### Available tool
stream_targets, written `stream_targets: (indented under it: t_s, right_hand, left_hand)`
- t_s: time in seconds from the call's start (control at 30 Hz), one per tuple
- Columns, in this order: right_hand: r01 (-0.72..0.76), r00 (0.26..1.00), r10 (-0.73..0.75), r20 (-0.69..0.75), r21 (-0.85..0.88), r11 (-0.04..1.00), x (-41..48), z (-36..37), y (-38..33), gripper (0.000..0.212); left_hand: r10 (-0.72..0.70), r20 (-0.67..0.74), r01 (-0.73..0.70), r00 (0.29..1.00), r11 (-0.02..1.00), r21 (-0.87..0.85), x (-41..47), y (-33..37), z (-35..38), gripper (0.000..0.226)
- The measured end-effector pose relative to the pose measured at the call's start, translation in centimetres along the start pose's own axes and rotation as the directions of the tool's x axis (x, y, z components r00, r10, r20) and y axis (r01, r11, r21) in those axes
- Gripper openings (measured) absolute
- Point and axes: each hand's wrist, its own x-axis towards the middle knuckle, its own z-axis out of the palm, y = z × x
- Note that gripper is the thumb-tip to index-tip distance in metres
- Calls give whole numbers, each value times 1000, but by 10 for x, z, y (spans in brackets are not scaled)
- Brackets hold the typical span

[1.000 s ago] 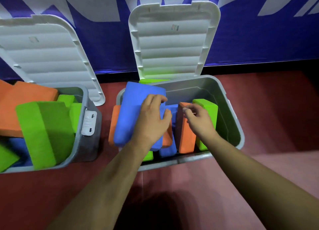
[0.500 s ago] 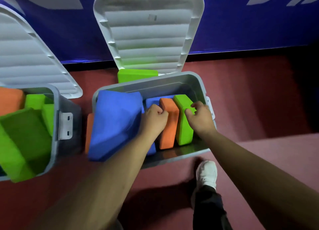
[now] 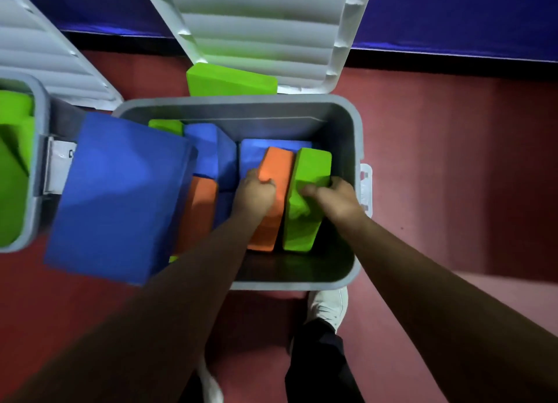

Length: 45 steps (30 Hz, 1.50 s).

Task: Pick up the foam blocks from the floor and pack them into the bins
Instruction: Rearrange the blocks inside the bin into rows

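The left hand [image 3: 256, 192] grips the orange block [image 3: 277, 165], the right hand [image 3: 333, 198] pinches the green block [image 3: 312, 164] (soft, light foam, I think, so squeeze the sides).

**Bins side by side**

The main bin [image 3: 290, 285] sits right of the side bin [image 3: 40, 100] on the floor [image 3: 453, 191]. In its right half, the left standing block [image 3: 277, 167] stands just beside the right standing block [image 3: 312, 167]. A tilted block [image 3: 120, 197] overhangs its left rim; a rear block [image 3: 229, 81] lies behind it.
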Motion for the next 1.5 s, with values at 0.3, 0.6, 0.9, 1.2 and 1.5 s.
stream_targets:
  t_s: [0.3,0.6,0.9,1.2,1.5]
  right_hand:
    - [34,999,-33,39,-24,999,-62,25,48,57]
    - [176,984,-163,77,-218,960,-41,32,58,49]
    - [102,983,-79,166,-138,985,-8,43,57,48]
    - [71,998,-70,-6,79,994,32,41,26,45]
    - [-58,995,63,-77,65,996,134,59,10,69]
  left_hand:
    - [35,115,-11,993,978,-207,-81,-88,-5,49]
    - [256,-47,-225,965,911,345,-64,-99,0,72]
    - [479,-64,-396,876,787,474,-48,-93,8,62]
    - [612,135,-580,779,623,525,-20,-94,33,85]
    - [628,89,-549,773,592,590,-7,-84,25,79]
